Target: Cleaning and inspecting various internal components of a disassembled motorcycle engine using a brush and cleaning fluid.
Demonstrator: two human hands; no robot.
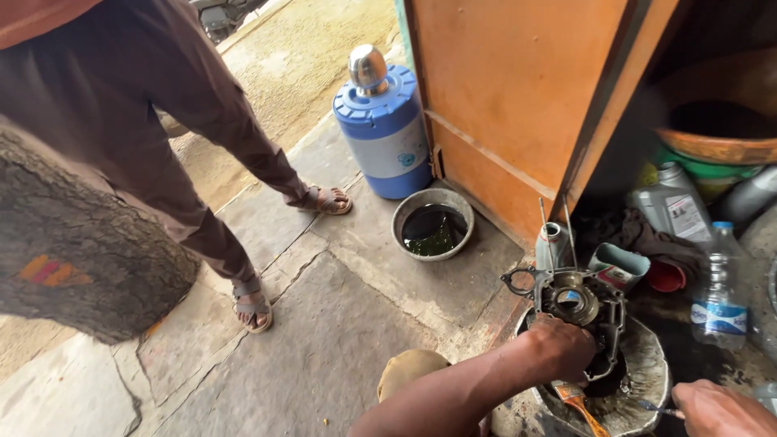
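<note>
A grimy metal engine casing stands tilted in a shallow, dirty metal basin at the lower right. My left hand reaches in from the bottom centre and grips the casing's lower left edge. A paintbrush with an orange handle lies in the basin just below that hand. My right hand sits at the bottom right corner, closed on a thin tool that points left toward the basin. Most of that tool is hidden.
Another person in brown trousers and sandals stands at left beside a tree trunk. A blue water jug and a bowl of dark oil stand by an orange metal door. Bottles, cans and rags crowd the right.
</note>
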